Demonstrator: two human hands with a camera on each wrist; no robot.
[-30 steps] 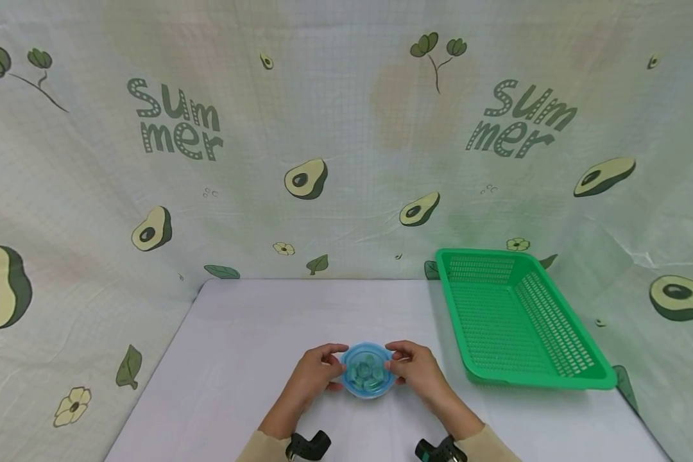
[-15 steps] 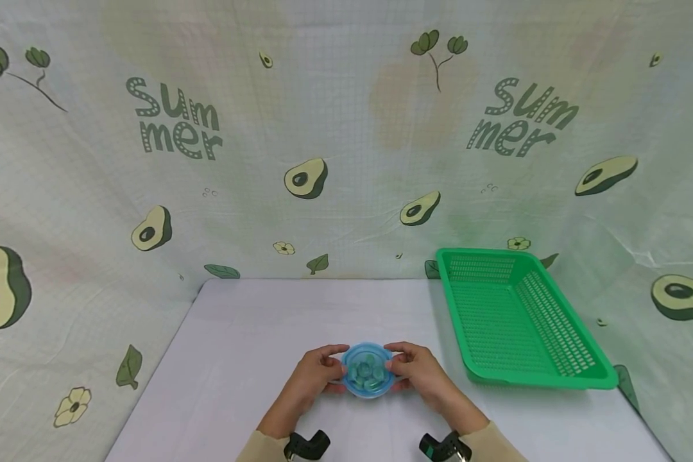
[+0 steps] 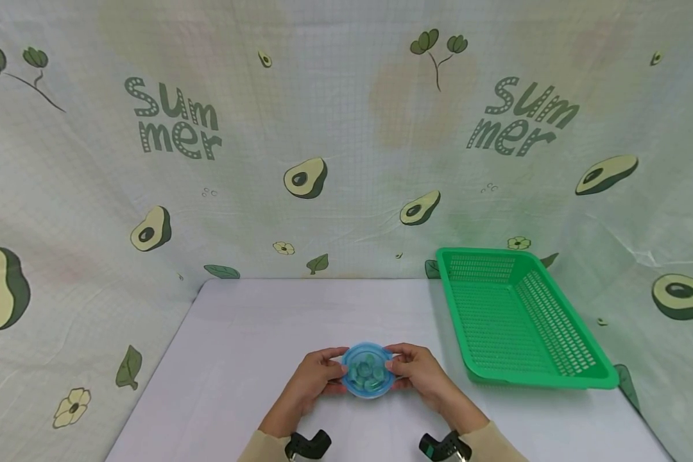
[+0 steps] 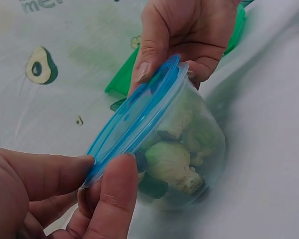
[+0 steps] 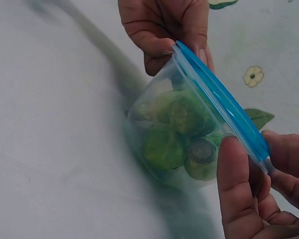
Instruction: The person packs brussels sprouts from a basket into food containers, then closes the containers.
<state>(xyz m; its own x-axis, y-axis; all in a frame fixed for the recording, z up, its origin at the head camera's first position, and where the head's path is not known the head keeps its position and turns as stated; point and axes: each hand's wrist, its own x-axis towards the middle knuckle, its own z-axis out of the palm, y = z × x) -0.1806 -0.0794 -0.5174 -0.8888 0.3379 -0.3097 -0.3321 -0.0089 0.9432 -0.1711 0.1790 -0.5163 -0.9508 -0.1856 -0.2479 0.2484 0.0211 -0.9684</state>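
A clear plastic bowl [image 4: 217, 129] with a translucent blue lid [image 3: 367, 370] is between both hands, at the front middle of the table. Several green Brussels sprouts [image 5: 164, 147] show through its wall. My left hand [image 3: 316, 373] pinches the left edge of lid and rim between thumb and fingers. On the opposite edge my right hand [image 3: 417, 371] pinches in the same way, its thumb on the lid and fingers under the rim. The lid lies over the bowl's rim all round; I cannot tell whether it is fully snapped on.
A green perforated plastic basket [image 3: 508, 321] stands at the right of the white table [image 3: 277, 314]. Behind and beside the table hangs a pale cloth [image 3: 346, 128] printed with avocados, leaves and lettering. A black wrist camera [image 3: 308, 444] is strapped at each sleeve.
The bowl stays where it is, with both hands at its edges. The right hand and wrist have shifted very slightly to the right; little else differs.
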